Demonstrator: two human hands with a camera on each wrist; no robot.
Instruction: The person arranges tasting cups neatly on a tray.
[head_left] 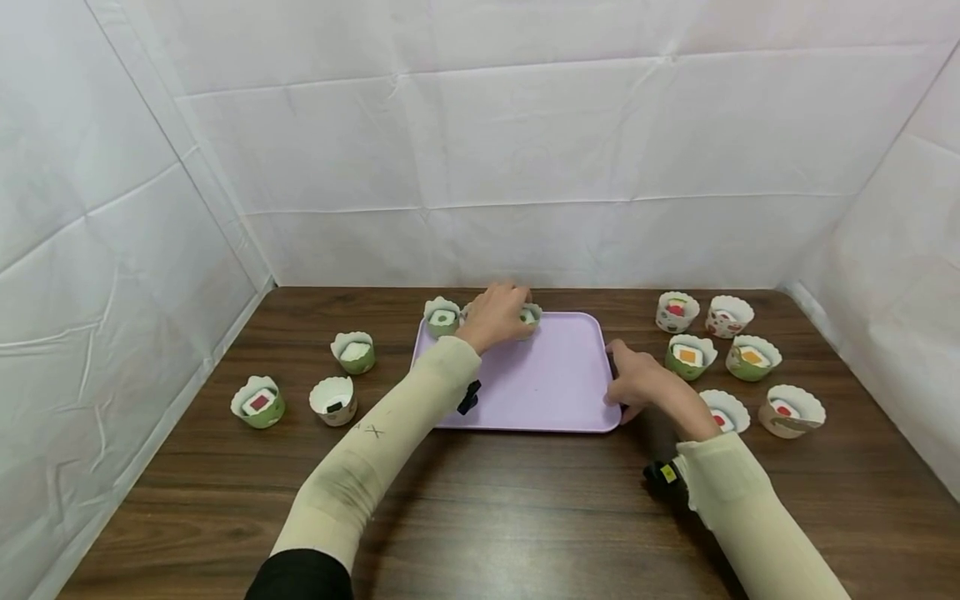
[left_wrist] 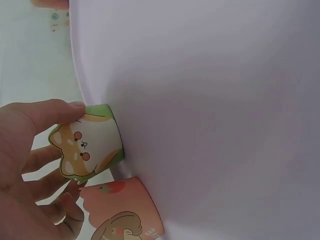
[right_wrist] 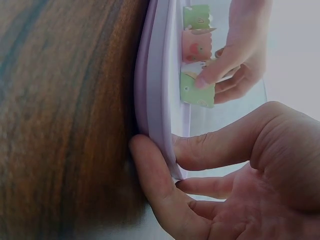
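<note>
A lilac tray point(head_left: 551, 375) lies on the wooden table. At its back edge my left hand point(head_left: 497, 318) holds a green paper cup point(left_wrist: 95, 145) with a dog face, thumb on one side and fingers on the other. Beside it stands a pink paper cup point(left_wrist: 125, 210), mostly hidden behind the hand in the head view. Farther left on the tray is another green cup point(head_left: 442, 318) with a pale block inside. My right hand point(head_left: 645, 379) pinches the tray's right edge between thumb and index finger, as the right wrist view shows.
Left of the tray stand a green cup point(head_left: 354, 352), a white cup point(head_left: 333, 400) and another green cup point(head_left: 258, 402). Several cups with small blocks inside, among them a green one point(head_left: 752, 358), stand on the right. White sheeting point(head_left: 525, 150) encloses the table's back and sides.
</note>
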